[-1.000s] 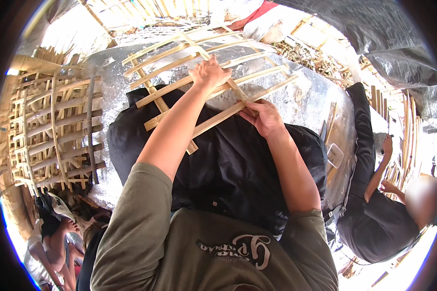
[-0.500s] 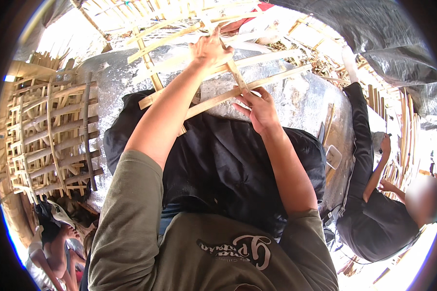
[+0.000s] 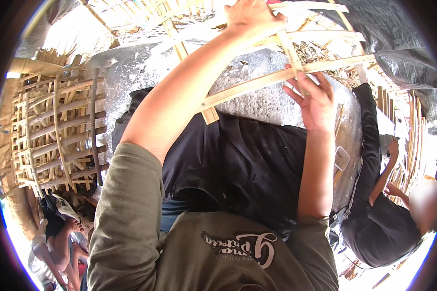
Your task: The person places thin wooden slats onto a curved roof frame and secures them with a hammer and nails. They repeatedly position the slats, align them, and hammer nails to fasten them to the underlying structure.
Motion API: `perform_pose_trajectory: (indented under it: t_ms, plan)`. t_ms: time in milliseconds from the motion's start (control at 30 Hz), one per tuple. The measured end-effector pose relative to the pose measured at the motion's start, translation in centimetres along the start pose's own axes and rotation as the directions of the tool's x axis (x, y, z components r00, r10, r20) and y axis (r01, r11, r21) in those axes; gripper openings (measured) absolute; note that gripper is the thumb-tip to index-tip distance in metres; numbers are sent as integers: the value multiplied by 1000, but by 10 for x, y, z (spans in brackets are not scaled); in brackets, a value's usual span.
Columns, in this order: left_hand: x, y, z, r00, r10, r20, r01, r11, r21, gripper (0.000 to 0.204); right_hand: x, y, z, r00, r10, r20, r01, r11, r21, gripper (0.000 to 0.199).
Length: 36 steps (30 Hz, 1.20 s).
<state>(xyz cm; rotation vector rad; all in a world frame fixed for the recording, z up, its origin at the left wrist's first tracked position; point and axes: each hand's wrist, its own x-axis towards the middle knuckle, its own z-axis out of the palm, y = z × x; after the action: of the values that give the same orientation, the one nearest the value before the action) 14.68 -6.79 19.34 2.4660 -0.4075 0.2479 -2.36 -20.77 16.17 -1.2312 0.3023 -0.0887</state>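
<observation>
A bamboo lattice (image 3: 252,87) of long split slats joined by short crosspieces is held out in front of me, above my lap. Up at the top edge of the view, my left hand (image 3: 252,20) is closed on its far part; some fingertips are cut off or washed out by glare. My right hand (image 3: 318,104) grips the near end of the right crosspiece (image 3: 290,51), where it crosses the nearest slat. Its thumb and fingers bend around that joint. A left crosspiece (image 3: 210,115) pokes out past the same slat, over the dark cloth (image 3: 247,155) on my legs.
Bamboo lattice panels (image 3: 58,128) are stacked at the left. A pale, worn sheet (image 3: 126,72) lies under and ahead of me. A small white container (image 3: 342,158) sits at right, near a seated person in dark clothes (image 3: 381,225). Another person's legs (image 3: 60,247) show lower left. Dark plastic sheeting (image 3: 403,34) hangs upper right.
Both hands and the lattice have shifted to the right and farther up in the view. My hands keep hold of the same crosspiece.
</observation>
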Motion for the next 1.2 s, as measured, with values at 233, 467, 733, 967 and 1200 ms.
perform_pose_trajectory:
  t_ms: [233,467,733,967,1200]
  plan:
    - [-1,41,-40,997,2,78,5,996,-85,72,-24,-48,0,997,-75,29,75,997,-7,36]
    - [7,60,-65,992,55,109,-59,998,28,54,-30,-64,1,995,-94,26,91,991,101,34]
    - [16,12,-30,970,209,121,-236,929,285,74,-31,26,49,994,-18,-109,53,943,329,28]
    - [-21,-48,38,913,319,255,-391,861,325,70,-42,125,66,972,166,-167,-85,909,409,22]
    - [-37,-94,80,916,146,374,-284,894,345,77,-36,146,61,894,405,-193,-364,906,216,25]
